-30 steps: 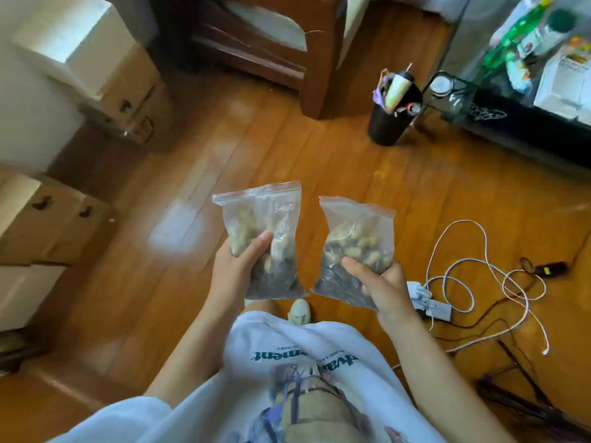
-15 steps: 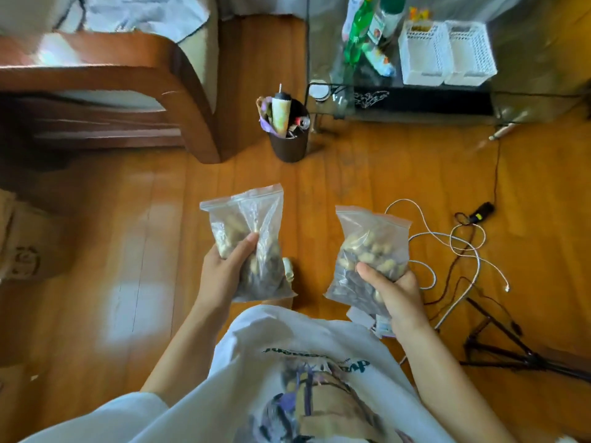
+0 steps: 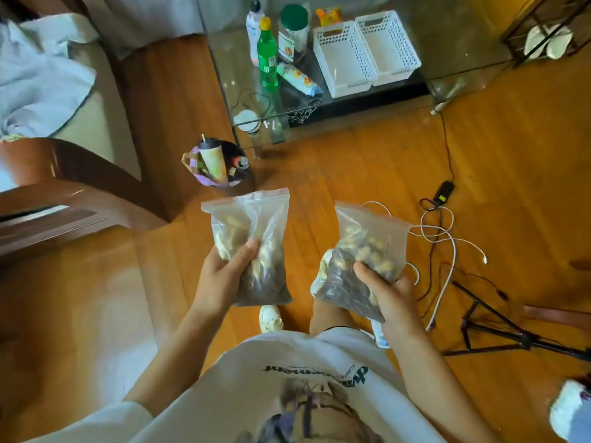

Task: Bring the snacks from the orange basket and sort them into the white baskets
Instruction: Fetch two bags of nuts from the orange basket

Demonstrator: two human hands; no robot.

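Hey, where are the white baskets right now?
In the head view the two white baskets sit side by side on the glass table at upper right, just right of the green bottle.

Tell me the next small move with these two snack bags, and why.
Probably step forward to the glass table and lower one bag toward a white basket. The left hand and right hand each grip a clear bag over the floor, and both white baskets look empty.
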